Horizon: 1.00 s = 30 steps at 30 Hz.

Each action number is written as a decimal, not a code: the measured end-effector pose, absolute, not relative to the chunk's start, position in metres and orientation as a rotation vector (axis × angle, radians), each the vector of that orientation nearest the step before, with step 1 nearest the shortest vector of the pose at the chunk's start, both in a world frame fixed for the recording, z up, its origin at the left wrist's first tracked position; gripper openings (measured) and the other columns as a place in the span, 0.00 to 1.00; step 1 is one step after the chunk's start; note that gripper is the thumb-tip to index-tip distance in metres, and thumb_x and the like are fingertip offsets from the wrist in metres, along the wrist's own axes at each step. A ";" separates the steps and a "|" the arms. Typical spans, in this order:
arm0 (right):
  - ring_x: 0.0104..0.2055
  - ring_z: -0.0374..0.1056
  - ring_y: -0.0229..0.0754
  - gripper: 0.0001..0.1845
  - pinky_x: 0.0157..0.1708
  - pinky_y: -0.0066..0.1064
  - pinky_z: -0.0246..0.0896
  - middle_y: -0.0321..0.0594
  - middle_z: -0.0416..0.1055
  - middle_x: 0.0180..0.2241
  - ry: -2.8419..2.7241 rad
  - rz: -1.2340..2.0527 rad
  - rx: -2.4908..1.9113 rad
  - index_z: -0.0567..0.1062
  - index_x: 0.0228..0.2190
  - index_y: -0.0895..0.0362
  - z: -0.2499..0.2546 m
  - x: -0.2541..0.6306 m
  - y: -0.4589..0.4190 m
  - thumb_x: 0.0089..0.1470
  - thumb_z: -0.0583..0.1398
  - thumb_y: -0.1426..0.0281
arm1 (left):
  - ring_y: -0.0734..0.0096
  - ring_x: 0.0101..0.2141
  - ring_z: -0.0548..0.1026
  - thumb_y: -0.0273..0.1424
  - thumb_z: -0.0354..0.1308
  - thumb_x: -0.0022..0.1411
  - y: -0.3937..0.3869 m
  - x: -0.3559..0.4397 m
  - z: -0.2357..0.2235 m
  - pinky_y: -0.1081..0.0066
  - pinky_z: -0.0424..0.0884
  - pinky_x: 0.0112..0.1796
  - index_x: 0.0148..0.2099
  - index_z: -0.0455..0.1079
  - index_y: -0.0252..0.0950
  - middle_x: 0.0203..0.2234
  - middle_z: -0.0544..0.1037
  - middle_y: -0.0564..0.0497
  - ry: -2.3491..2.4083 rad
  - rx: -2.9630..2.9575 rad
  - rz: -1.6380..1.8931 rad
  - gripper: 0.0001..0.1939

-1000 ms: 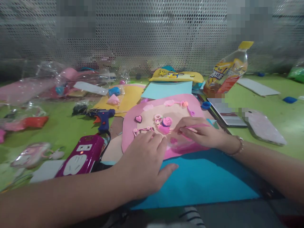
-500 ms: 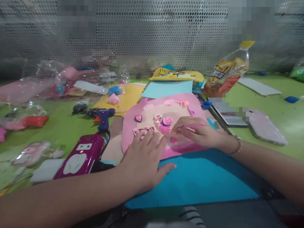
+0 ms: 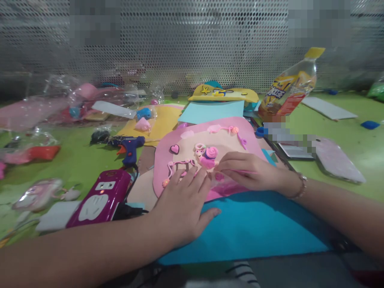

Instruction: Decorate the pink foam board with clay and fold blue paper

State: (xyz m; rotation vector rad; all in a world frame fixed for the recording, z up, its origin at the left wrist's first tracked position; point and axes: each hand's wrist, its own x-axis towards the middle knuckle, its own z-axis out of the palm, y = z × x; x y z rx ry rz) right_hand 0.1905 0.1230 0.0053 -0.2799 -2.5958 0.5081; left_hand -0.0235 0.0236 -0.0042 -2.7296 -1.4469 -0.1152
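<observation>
A pink foam sheet (image 3: 240,132) with a peach inner panel lies on a blue sheet (image 3: 264,228). On the panel sit small pink charms: a heart (image 3: 175,149), a snail-like swirl (image 3: 210,156) and a thin pink outline piece (image 3: 180,165). My left hand (image 3: 183,204) lies flat on the pink sheet's near edge, fingers spread. My right hand (image 3: 249,172) rests beside the swirl charm, fingers pinched on a thin pink stick (image 3: 243,172).
A blue glue gun (image 3: 129,146) and a magenta power strip (image 3: 102,198) lie left on the green table (image 3: 345,128). A tilted drink bottle (image 3: 288,92), a phone (image 3: 336,160), yellow and light blue foam sheets and plastic bags lie behind. A perforated metal wall closes the back.
My left hand has slid slightly back toward me, uncovering more of the pink outline piece. My right hand has shifted a little nearer and lower. The view has barely moved.
</observation>
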 end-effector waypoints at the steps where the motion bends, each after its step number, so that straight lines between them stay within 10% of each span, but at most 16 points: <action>1: 0.41 0.67 0.39 0.13 0.41 0.32 0.64 0.47 0.70 0.38 -2.615 0.501 -0.276 0.72 0.42 0.61 0.006 0.191 0.123 0.59 0.51 0.78 | 0.46 0.58 0.56 0.49 0.35 0.67 0.024 -0.024 -0.004 0.47 0.49 0.55 0.62 0.57 0.32 0.60 0.60 0.39 -1.447 -2.732 -0.114 0.33; 13: 0.27 0.60 0.35 0.16 0.28 0.26 0.60 0.37 0.62 0.25 -2.501 0.410 -0.429 0.67 0.26 0.58 0.009 0.192 0.121 0.64 0.49 0.65 | 0.47 0.60 0.54 0.50 0.35 0.67 0.023 -0.024 -0.005 0.48 0.47 0.56 0.65 0.52 0.34 0.60 0.59 0.39 -1.445 -2.729 -0.110 0.34; 17: 0.21 0.58 0.31 0.06 0.21 0.22 0.56 0.31 0.62 0.22 -2.452 0.495 -0.643 0.70 0.38 0.57 0.010 0.193 0.119 0.60 0.54 0.70 | 0.48 0.59 0.56 0.50 0.35 0.67 0.023 -0.024 -0.001 0.48 0.47 0.55 0.64 0.55 0.35 0.59 0.61 0.40 -1.447 -2.730 -0.115 0.33; 30: 0.32 0.70 0.36 0.08 0.33 0.26 0.65 0.42 0.73 0.30 -2.532 0.532 -0.375 0.74 0.37 0.59 0.018 0.196 0.113 0.58 0.55 0.75 | 0.47 0.60 0.54 0.50 0.35 0.67 0.023 -0.025 -0.004 0.47 0.46 0.56 0.63 0.56 0.34 0.61 0.59 0.42 -1.446 -2.764 -0.107 0.32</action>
